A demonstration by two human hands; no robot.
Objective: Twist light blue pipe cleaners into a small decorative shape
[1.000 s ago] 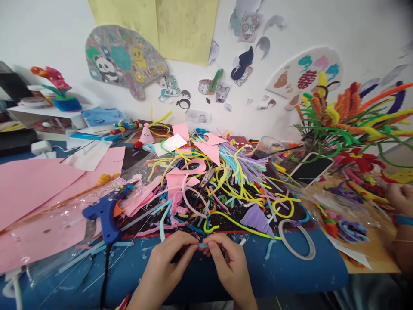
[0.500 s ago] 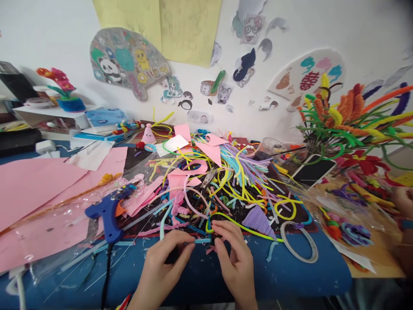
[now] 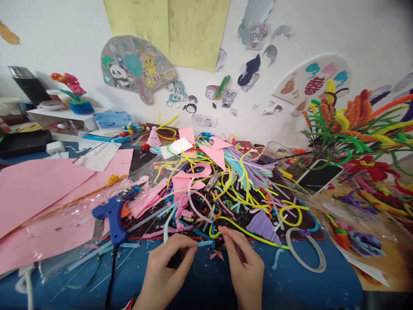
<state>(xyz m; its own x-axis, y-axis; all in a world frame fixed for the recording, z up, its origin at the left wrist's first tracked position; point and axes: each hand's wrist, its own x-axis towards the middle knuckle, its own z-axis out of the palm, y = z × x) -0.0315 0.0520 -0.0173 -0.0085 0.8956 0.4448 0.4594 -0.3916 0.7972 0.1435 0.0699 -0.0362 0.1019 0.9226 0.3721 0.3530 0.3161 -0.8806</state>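
My left hand (image 3: 169, 269) is closed, thumb and forefinger pinching one end of a short light-blue pipe cleaner (image 3: 205, 244). The piece's far end meets a darker blue upright bit (image 3: 213, 242). To the right, my right hand (image 3: 245, 265) has its fingertips drawn together, apart from the blue piece; anything between them is too small to make out. Just beyond those fingertips lies a yellow-green pipe cleaner loop (image 3: 238, 227). A pink scrap (image 3: 217, 255) sits on the blue mat between my hands.
At left lies a blue glue gun (image 3: 112, 219) with its cord. Pink sheets (image 3: 38, 189), scissors (image 3: 212, 181) and tangled pipe cleaners crowd the middle. A purple triangle (image 3: 263, 226) and a grey ring (image 3: 306, 249) lie right. A phone (image 3: 319, 176) leans beside pipe-cleaner flowers (image 3: 351, 116).
My right hand has drawn away to the right from the blue piece, its fingers closer together. My left hand keeps its pinch. The whole view has shifted slightly. A person's hand at the right edge has gone.
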